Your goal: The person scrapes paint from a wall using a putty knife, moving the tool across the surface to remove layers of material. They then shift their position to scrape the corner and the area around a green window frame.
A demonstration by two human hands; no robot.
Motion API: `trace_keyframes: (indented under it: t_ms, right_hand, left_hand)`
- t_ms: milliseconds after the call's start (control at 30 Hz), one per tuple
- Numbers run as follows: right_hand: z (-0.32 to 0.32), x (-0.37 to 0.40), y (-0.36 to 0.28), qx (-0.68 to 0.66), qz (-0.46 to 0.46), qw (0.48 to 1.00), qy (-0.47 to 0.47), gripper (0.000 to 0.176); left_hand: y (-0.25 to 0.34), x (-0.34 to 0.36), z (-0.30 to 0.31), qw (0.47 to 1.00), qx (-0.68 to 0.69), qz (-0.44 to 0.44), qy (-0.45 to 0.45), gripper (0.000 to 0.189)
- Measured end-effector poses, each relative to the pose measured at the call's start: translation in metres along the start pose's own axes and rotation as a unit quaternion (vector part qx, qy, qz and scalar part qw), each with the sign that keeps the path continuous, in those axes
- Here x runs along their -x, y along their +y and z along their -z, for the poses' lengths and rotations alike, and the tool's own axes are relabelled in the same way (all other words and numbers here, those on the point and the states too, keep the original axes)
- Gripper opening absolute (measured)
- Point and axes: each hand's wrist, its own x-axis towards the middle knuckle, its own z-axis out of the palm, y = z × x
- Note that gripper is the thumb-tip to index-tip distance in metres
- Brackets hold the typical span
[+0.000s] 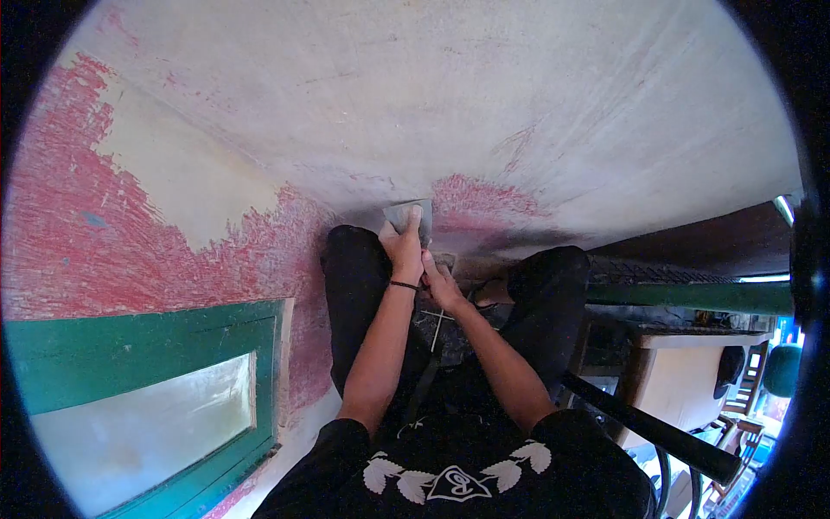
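Wears black T-shirt (pixel 562 458) nearest camera, white leaf print (pixel 454 481) on chest. Grips flat gray piece (pixel 396 213) in left hand (pixel 403 247), one digit laid along its face. Has right hand (pixel 443 288) curled just below; cannot tell if gripping too. Holds flat gray piece up at pale wall (pixel 536 86), between dark-trousered knees (pixel 359 251), just left of red paint patch (pixel 477 199).

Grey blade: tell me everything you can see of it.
The blade looks flat, grey and straight-edged, metal by its look. Its far edge is at the wall; contact is unclear. The left hand holds it, one digit laid over its face; the right hand is close below. Any handle is hidden.
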Motion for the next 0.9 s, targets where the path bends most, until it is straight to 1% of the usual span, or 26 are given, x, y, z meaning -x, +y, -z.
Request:
trace_keyframes:
  t_ms: [67, 100, 167, 200, 267, 300, 400, 433, 500, 533, 567, 600, 667, 700, 767, 800, 833, 867, 900]
  right_hand:
    - [-0.004, -0.008, 0.012, 0.024, 0.014, 0.999, 0.045, 0.077]
    - [-0.004, -0.006, 0.012, 0.014, 0.025, 0.999, 0.032, 0.075]
    - [0.001, -0.005, -0.001, -0.005, 0.057, 0.998, 0.008, 0.071]
    - [0.005, -0.008, -0.011, 0.005, 0.103, 0.995, 0.016, 0.07]
    - [0.017, -0.014, -0.032, 0.026, 0.186, 0.982, 0.033, 0.067]
    - [0.027, -0.017, -0.041, 0.099, 0.192, 0.976, 0.039, 0.062]
    - [0.03, -0.013, -0.04, 0.078, 0.184, 0.979, 0.028, 0.062]
    - [0.028, -0.011, -0.034, 0.059, 0.178, 0.982, 0.026, 0.057]
    - [0.017, 0.0, -0.016, 0.021, 0.168, 0.985, 0.019, 0.049]
    - [0.013, 0.001, -0.012, 0.039, 0.228, 0.971, 0.057, 0.048]
    - [0.009, 0.001, -0.008, 0.056, 0.285, 0.952, 0.095, 0.046]
    - [0.006, 0.005, -0.01, 0.071, 0.339, 0.929, 0.132, 0.044]
    - [0.008, 0.009, -0.017, 0.132, 0.37, 0.903, 0.177, 0.039]
    - [0.01, 0.011, -0.024, 0.162, 0.384, 0.887, 0.199, 0.037]
    - [0.015, 0.012, -0.033, 0.159, 0.37, 0.896, 0.184, 0.034]
    - [0.017, 0.01, -0.032, 0.157, 0.362, 0.902, 0.176, 0.032]
    - [0.019, 0.009, -0.03, 0.192, 0.326, 0.913, 0.152, 0.033]
    - [0.015, 0.011, -0.025, 0.159, 0.341, 0.914, 0.151, 0.033]
    - [0.008, 0.011, -0.019, 0.128, 0.356, 0.914, 0.149, 0.033]
  left_hand:
    - [-0.002, 0.001, 0.001, 1.0, 0.005, 0.02, -0.007, 0.029]
    - [0.002, 0.001, 0.001, 1.0, 0.009, 0.028, -0.009, 0.029]
    - [0.024, -0.002, -0.002, 0.993, 0.073, 0.079, -0.043, 0.029]
    - [0.033, -0.002, -0.004, 0.987, 0.104, 0.107, -0.061, 0.029]
    - [0.04, -0.014, -0.004, 0.98, 0.123, 0.131, -0.085, 0.031]
    - [0.043, -0.015, -0.002, 0.976, 0.131, 0.145, -0.097, 0.032]
    - [0.057, -0.008, -0.002, 0.96, 0.184, 0.154, -0.144, 0.034]
    - [0.048, -0.007, -0.002, 0.966, 0.154, 0.164, -0.125, 0.032]
    - [0.038, -0.003, 0.005, 0.955, 0.122, 0.216, -0.163, 0.033]
    - [0.029, -0.005, 0.009, 0.947, 0.106, 0.241, -0.182, 0.033]
    - [0.007, -0.014, 0.016, 0.937, 0.071, 0.289, -0.183, 0.036]
    - [0.009, -0.013, 0.016, 0.937, 0.1, 0.284, -0.177, 0.036]
    - [0.011, -0.01, 0.018, 0.934, 0.153, 0.276, -0.166, 0.035]
    - [0.018, -0.008, 0.015, 0.933, 0.181, 0.252, -0.183, 0.034]
    - [0.033, -0.003, 0.01, 0.925, 0.237, 0.207, -0.214, 0.032]
    - [0.028, -0.003, 0.011, 0.924, 0.23, 0.215, -0.218, 0.032]
    - [0.023, -0.004, 0.01, 0.922, 0.225, 0.224, -0.223, 0.032]
    - [0.017, -0.002, 0.009, 0.92, 0.22, 0.233, -0.226, 0.031]
    - [0.017, 0.005, 0.007, 0.923, 0.217, 0.238, -0.21, 0.031]
